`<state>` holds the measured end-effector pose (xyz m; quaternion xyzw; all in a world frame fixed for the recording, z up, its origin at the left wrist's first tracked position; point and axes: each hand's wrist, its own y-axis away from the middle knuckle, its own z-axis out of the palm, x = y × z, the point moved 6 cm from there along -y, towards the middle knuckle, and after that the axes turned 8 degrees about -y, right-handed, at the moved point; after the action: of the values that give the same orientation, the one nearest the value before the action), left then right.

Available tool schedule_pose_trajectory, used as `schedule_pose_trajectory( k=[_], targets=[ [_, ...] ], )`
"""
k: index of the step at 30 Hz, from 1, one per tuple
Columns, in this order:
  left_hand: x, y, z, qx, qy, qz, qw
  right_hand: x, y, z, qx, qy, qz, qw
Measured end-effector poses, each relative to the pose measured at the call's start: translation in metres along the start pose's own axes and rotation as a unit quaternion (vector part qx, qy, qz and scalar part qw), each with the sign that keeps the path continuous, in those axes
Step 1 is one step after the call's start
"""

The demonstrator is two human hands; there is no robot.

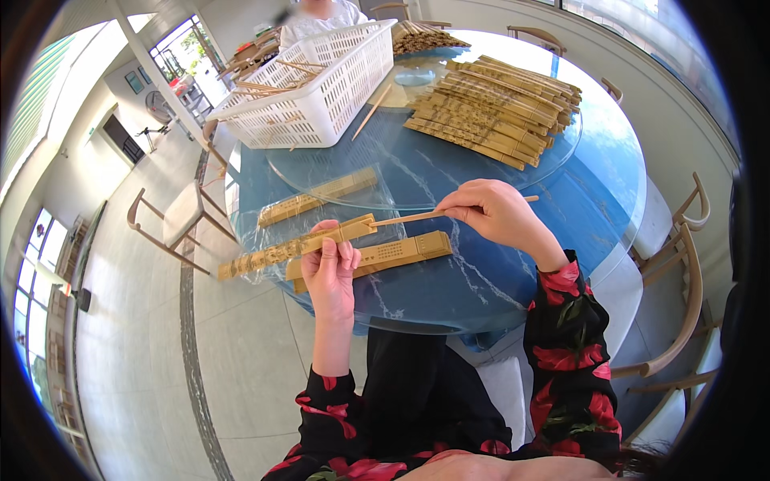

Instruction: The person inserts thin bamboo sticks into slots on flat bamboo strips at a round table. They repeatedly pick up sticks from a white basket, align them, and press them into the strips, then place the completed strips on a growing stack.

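My left hand is closed around a long, narrow gold paper sleeve with dark print, held at a slant above the table. In a pinch of thumb and fingers, my right hand holds a slim wooden chopstick. Its left end meets the sleeve's right-hand opening; I cannot tell how far in it reaches. Below my left hand, flat gold sleeves lie stacked on the table. Another gold sleeve rests beyond, on clear plastic film.
A white slatted basket with several chopsticks stands at the far left of the blue, glass-topped round table. One chopstick lies beside it. A big pile of gold sleeves is at the far right. A person is beyond the basket; wooden chairs stand around.
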<state>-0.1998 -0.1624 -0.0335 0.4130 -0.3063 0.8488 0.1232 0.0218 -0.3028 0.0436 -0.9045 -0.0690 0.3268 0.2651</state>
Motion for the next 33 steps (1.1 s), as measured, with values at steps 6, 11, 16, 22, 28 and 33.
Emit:
schedule_pose_trajectory(
  k=[6,11,16,22,28,33],
  targets=[
    [0.001,0.001,0.012,-0.023,-0.028,-0.01,0.999,0.001,0.003,0.003,-0.018,-0.049,-0.003,0.999],
    [-0.002,0.005,0.022,-0.071,-0.104,-0.042,0.991,-0.011,-0.001,0.024,-0.079,-0.101,0.079,0.989],
    [-0.012,0.008,0.035,-0.116,-0.141,-0.079,0.98,-0.023,-0.001,0.052,-0.034,-0.135,0.022,0.99],
    [-0.007,0.006,0.028,-0.054,-0.059,-0.055,0.995,-0.028,-0.001,0.037,-0.021,-0.064,0.038,0.997],
    [-0.004,0.0,0.003,0.002,0.038,-0.041,0.998,0.005,-0.001,0.002,-0.017,-0.111,0.169,0.979],
    [-0.007,-0.001,0.015,-0.03,0.064,-0.058,0.996,-0.001,0.001,0.023,0.017,-0.216,0.098,0.971]
  ],
)
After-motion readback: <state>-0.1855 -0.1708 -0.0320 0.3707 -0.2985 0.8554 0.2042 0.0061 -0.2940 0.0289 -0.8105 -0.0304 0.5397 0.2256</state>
